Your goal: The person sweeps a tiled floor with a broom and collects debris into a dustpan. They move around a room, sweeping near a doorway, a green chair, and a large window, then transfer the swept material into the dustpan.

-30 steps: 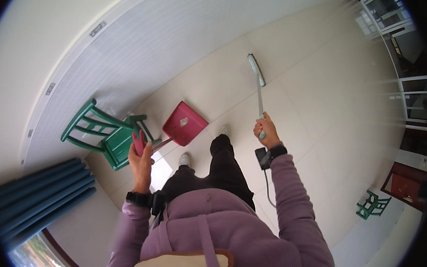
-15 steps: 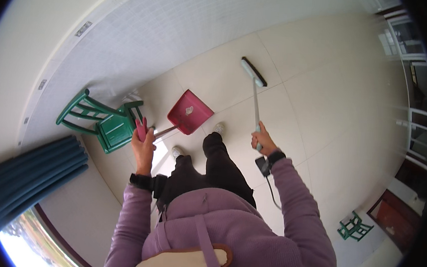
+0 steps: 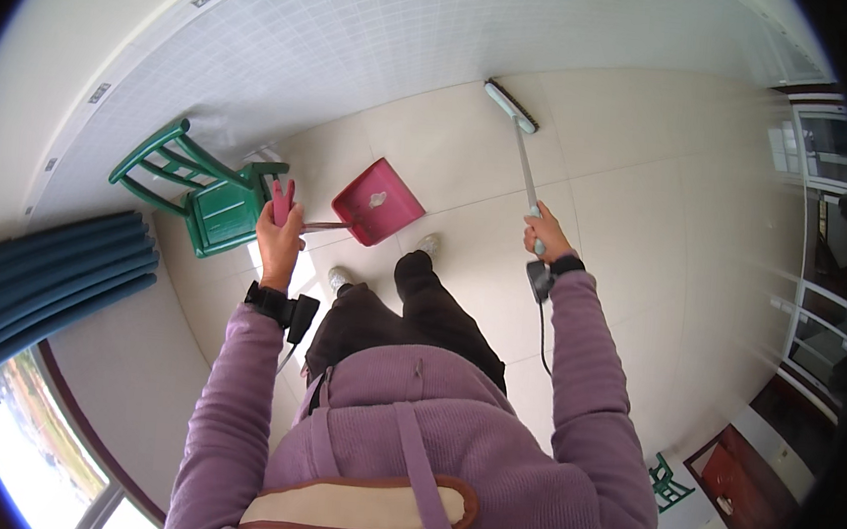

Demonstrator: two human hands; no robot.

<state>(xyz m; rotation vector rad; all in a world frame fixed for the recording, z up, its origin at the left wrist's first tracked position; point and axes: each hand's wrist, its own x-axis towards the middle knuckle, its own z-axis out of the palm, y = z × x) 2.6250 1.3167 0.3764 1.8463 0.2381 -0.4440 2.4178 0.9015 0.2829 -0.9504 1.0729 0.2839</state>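
Observation:
My left hand (image 3: 280,241) is closed round the pink top of the handle of a long-handled dustpan (image 3: 381,205). The dustpan's pink pan rests on the tiled floor ahead of my feet, with a small pale scrap inside. My right hand (image 3: 549,233) grips the pale end of a broom's handle. That broom (image 3: 512,105) reaches forward and slightly left from the hand, its light head with dark bristles on the floor near the far wall. Both wrists carry black straps with small devices.
A green wooden chair (image 3: 224,211) stands close left of the dustpan, by the white tiled wall (image 3: 381,42). Blue curtains (image 3: 54,280) hang beside a window at the left. A second green chair (image 3: 667,485) and a reddish-brown door (image 3: 739,486) are at the lower right.
The broom head has moved farther forward, closer to the far wall, and my right hand has gone forward with it. My left hand still holds the dustpan, and the whole view has shifted.

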